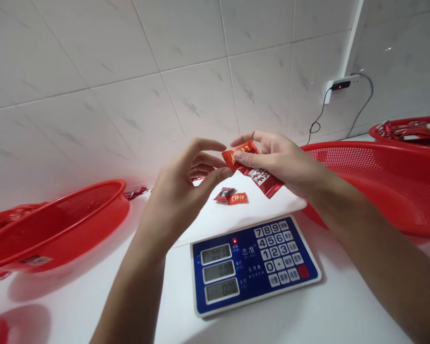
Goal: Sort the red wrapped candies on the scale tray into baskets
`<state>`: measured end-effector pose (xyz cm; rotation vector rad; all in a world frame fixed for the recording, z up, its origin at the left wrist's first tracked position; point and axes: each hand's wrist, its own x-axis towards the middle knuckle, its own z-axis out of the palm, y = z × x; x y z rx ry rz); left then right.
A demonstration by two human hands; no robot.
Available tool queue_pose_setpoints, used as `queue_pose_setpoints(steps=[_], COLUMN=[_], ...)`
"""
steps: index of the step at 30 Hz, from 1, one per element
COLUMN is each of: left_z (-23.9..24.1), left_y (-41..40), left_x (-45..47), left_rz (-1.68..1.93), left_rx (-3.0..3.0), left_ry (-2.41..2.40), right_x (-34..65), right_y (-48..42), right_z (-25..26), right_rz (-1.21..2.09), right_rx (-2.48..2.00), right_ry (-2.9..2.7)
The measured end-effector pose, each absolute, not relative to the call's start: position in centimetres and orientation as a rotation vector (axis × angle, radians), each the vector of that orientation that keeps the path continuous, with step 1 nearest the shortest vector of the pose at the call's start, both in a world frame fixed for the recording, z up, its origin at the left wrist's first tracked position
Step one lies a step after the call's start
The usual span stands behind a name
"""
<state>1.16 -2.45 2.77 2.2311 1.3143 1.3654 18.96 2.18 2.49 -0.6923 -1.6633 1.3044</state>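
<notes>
Above the scale's white pan [197, 222], my right hand [272, 153] pinches small wrapped candies between thumb and fingers. One is an orange-red wrapped candy [249, 147]; below it hangs a dark red wrapped candy [267, 182] with white lettering. My left hand [189, 177] is curved with thumb and fingers apart, its tips close to the orange-red wrapper; whether they touch it I cannot tell. On the pan lie a dark red candy [223, 194] and an orange candy [238, 198], side by side. The digital scale [252, 263] has its blue keypad panel facing me.
A red plastic basket [111, 205] stands at the left, and a large red mesh basket [390, 177] at the right. Behind the latter, another red basket [374, 131] holds shiny wrapped packets. A black cable [320, 112] hangs from a wall socket before the tiled wall [200, 95].
</notes>
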Motion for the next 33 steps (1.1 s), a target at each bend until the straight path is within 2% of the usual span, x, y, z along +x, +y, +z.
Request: queue_pose_setpoints(steps=[11,18,20,26,29,33], left_z=[2.9,3.1,3.1,3.0,2.9,3.2], left_y=[-2.7,-2.6,-2.4,-2.5,-2.5,-2.3], left_x=[1.2,1.0,0.9,1.1,1.2,0.7], left_rz=[1.249,1.312,1.347,1.293,1.3,1.336], left_rx=[2.518,2.556,2.549,2.403,2.304,2.286], left_ry=[1.48,1.696,1.762,1.732,1.622,1.682], right_x=[19.7,20.2,20.1,19.3,19.0,18.7], right_y=[2.2,2.1,2.2,2.9,2.9,2.9], right_z=[2.5,2.7,2.6,1.9,1.8,1.6], right_rz=[1.378,1.446,1.381,0.903,0.849,0.95], right_rx=[-0.688,-0.601,-0.633,-0.824,-0.796,-0.774], right_ry=[-1.736,-1.867,-1.956,-1.92,-1.92,-1.924])
